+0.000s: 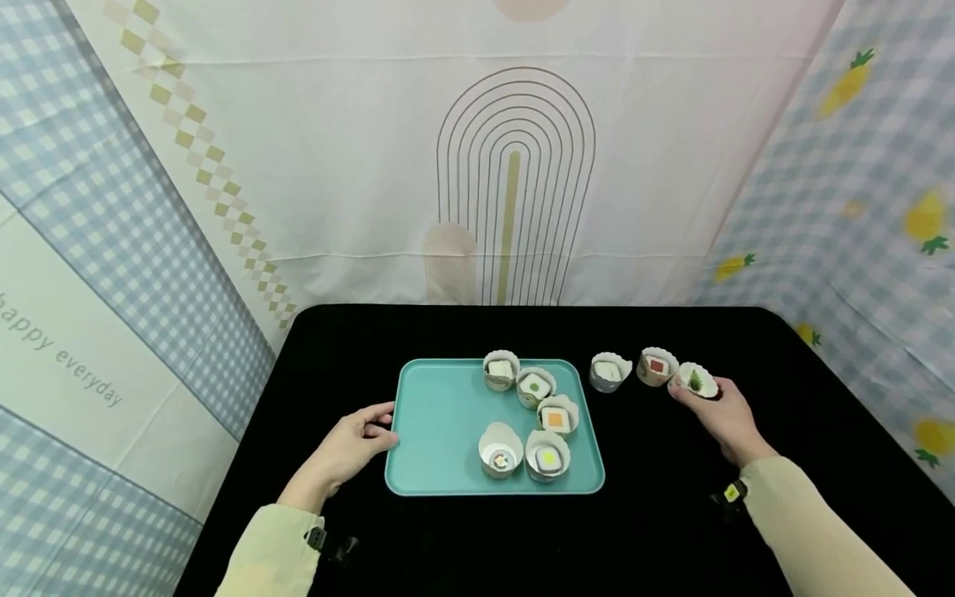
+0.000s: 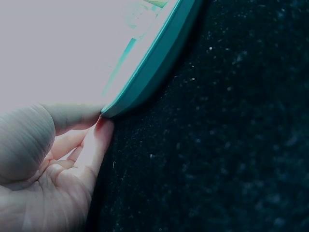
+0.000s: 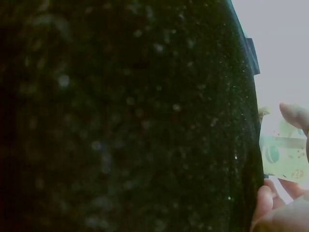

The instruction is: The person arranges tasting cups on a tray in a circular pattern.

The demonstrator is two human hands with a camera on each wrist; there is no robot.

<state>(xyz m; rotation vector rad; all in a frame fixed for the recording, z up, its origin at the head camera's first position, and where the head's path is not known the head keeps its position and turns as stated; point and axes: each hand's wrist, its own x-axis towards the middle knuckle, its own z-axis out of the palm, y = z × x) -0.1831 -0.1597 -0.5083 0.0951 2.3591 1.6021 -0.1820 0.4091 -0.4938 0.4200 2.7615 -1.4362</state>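
My left hand (image 1: 349, 446) pinches the left rim of a turquoise tray (image 1: 440, 423) between thumb and fingers. The left wrist view shows the tray's edge (image 2: 145, 72) with the thumb and a fingertip meeting at it. To the right of the tray, my right hand (image 1: 722, 414) grips a scalloped paper baking cup (image 1: 695, 380) with a small piece bearing a green plant shape inside. In the right wrist view the printed side of this cup (image 3: 285, 157) shows between the thumb and fingers.
Several paper cups, such as one with an orange-marked white piece (image 1: 555, 418), stand along the tray's right half. Between tray and right hand are a cup with a white piece (image 1: 608, 373) and one with a red-marked piece (image 1: 656, 366). A black cloth (image 1: 477, 547) covers the table.
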